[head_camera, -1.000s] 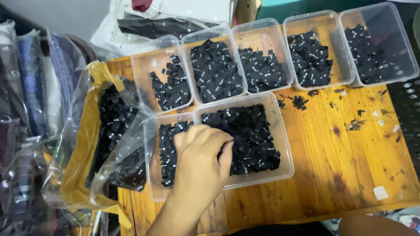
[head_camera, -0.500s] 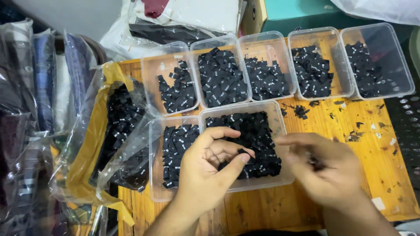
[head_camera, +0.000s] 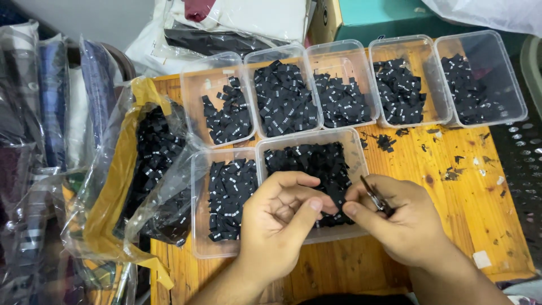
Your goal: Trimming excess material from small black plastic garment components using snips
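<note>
Your left hand [head_camera: 279, 223] hovers over the near edge of the big clear plastic container [head_camera: 355, 148] full of small black fabric labels [head_camera: 316, 164], with thumb and fingers curled together; whether it pinches a label, you cannot tell. Your right hand [head_camera: 403, 220] is just beside it, almost touching at the fingertips, and it is closed around small dark metal snips [head_camera: 375, 199]. Both hands are above the wooden table [head_camera: 451, 192]. To the left, a smaller clear container [head_camera: 200, 226] also holds black labels, and a crumpled clear plastic bag with yellow tape [head_camera: 121, 186] holds more. Five clear containers [head_camera: 420, 48] stand in a row at the far edge.
</note>
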